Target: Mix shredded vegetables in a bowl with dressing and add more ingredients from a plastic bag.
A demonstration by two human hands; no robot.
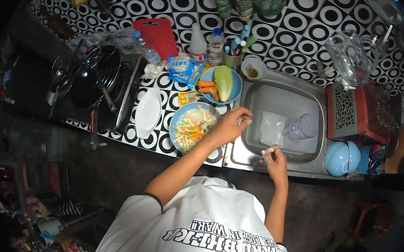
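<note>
My left hand [232,123] is over the counter's right edge beside the sink, its fingers loosely bent and apart, with whitish residue on them. My right hand [276,162] is above the sink's front rim [253,163], fingers curled but apart and smeared with a pale, sticky substance; no held object shows. Left of my left hand, a blue bowl [173,123] holds shredded vegetables with orange pieces [193,131] and a pale mass [196,116]. In the sink lie a clear plastic bag [272,128] and a transparent purplish mug [304,127].
Behind stand a blue bowl [238,86] with carrots and a leafy green vegetable [223,83], a small white bowl [258,64] and bottles [197,44]. A white oval dish [148,113] lies left, near a stove [130,85] bearing a dark pan [89,87]. Blue bowls [342,158] stand right.
</note>
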